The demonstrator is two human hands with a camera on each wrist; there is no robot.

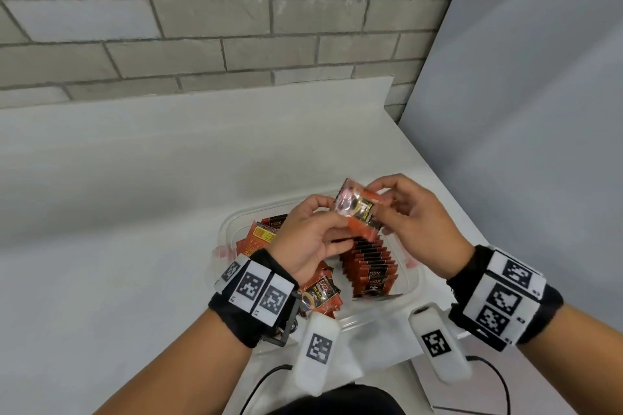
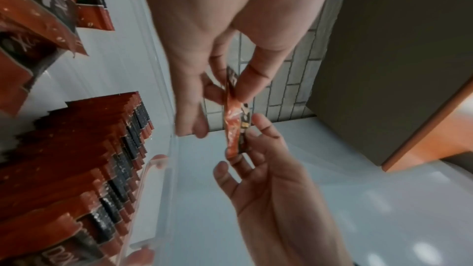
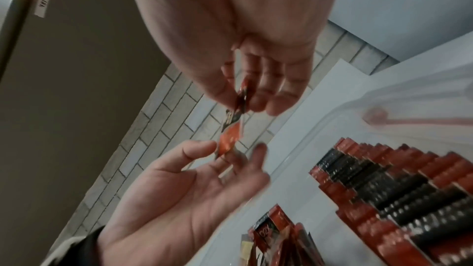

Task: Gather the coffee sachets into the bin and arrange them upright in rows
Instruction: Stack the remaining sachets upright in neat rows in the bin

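Both hands hold one orange-and-black coffee sachet (image 1: 357,212) in the air over the clear plastic bin (image 1: 412,280). My left hand (image 1: 332,216) pinches its lower end between thumb and fingers, and my right hand (image 1: 381,202) pinches its upper end. The left wrist view shows the sachet (image 2: 233,130) edge-on between the two hands, as does the right wrist view (image 3: 229,139). Inside the bin a row of upright sachets (image 1: 370,268) fills the right side. Loose sachets (image 1: 261,234) lie tumbled on the left side, and more loose sachets (image 1: 320,293) lie under my left wrist.
The bin stands on a white table (image 1: 135,195) near its right edge. A grey brick wall (image 1: 202,27) runs behind it and a grey panel (image 1: 522,111) stands at the right. Black cables (image 1: 495,371) trail near my body.
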